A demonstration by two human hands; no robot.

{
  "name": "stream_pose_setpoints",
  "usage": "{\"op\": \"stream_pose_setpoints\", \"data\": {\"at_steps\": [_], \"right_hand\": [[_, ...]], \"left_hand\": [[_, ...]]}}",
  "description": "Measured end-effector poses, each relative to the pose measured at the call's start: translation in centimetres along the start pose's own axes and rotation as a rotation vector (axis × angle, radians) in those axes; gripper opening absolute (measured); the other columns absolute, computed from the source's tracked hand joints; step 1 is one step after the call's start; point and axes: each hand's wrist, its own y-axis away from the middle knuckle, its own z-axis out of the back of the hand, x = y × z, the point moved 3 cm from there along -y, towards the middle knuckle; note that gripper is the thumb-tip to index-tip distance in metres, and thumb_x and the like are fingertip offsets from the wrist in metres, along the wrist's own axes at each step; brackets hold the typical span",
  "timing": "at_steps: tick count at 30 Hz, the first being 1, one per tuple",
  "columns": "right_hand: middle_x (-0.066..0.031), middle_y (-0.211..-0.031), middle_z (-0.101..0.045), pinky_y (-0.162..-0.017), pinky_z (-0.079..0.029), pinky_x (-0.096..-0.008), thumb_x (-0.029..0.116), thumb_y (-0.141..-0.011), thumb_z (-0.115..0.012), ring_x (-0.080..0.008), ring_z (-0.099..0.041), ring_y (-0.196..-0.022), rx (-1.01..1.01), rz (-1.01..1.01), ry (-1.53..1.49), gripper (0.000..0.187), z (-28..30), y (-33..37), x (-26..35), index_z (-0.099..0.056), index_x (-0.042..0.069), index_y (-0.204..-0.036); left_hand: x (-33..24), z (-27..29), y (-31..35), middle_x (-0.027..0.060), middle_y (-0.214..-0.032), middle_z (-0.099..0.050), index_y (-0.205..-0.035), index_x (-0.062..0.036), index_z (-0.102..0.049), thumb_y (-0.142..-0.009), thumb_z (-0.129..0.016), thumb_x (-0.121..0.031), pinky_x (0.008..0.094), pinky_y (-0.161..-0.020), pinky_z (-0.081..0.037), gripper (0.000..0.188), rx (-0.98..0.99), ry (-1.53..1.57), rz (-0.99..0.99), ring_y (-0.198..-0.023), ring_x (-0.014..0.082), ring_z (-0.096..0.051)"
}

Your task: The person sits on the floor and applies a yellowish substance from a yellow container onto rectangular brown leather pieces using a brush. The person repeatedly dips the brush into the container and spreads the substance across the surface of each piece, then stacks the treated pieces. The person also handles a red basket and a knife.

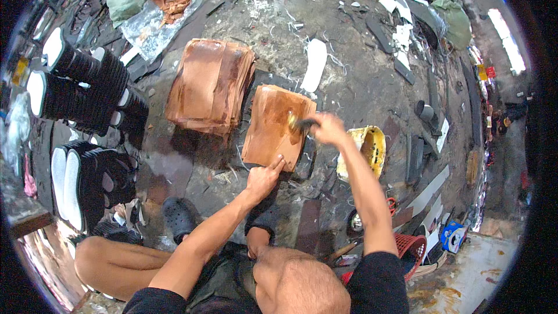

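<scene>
A stack of tan-brown leather-like sheets lies on the floor in front of me, its top sheet darker and wet-looking over much of its surface. My right hand grips a brush by its dark handle, and the yellowish bristle end touches the top sheet. At the near edge of that sheet, my left hand presses down with its index finger stretched out; it holds nothing. Beside my right forearm stands a yellow, crusted container with its top cut away. A taller pile of similar sheets sits to the left.
Dark stacked soles with white tops crowd the left side. A white sole-shaped piece lies beyond the sheets. Scraps sit on a clear plastic bag at the far left. Dark offcuts and a red basket are on the right.
</scene>
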Motion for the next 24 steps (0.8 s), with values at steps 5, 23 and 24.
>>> {"op": "stream_pose_setpoints", "data": {"at_steps": [5,23,24], "right_hand": [[-0.0186,-0.105,-0.070,-0.087,-0.052,-0.0509,0.024,-0.082,-0.065,-0.0387,-0.066,-0.102,-0.096,-0.121,-0.030,0.044,-1.8,2.8,1.7,-0.061,0.016,-0.125],[-0.0048,-0.100,-0.073,-0.070,-0.056,-0.0446,0.011,-0.081,-0.060,-0.0284,-0.069,-0.094,-0.221,0.204,-0.023,0.035,-5.8,6.3,10.2,-0.071,0.026,-0.110],[-0.0003,-0.102,-0.072,-0.070,-0.057,-0.0412,0.010,-0.080,-0.059,-0.0263,-0.069,-0.090,-0.295,0.261,-0.008,0.036,-6.5,7.5,10.7,-0.071,0.025,-0.111]], "left_hand": [[-1.0,1.7,-0.8,0.0105,-0.144,-0.052,-0.130,-0.0094,-0.054,-0.081,-0.058,-0.005,0.0429,-0.059,-0.058,0.050,-0.015,0.034,0.049,-0.072,0.0312,-0.072],[6.5,4.6,2.8,0.0176,-0.107,-0.064,-0.112,-0.0034,-0.072,-0.084,-0.064,-0.013,0.0421,-0.094,-0.046,0.030,-0.459,0.414,0.612,-0.105,0.0341,-0.058],[6.3,4.5,2.5,0.0176,-0.108,-0.064,-0.110,-0.0040,-0.072,-0.083,-0.065,-0.014,0.0421,-0.095,-0.045,0.030,-0.457,0.420,0.613,-0.105,0.0339,-0.058]]}}
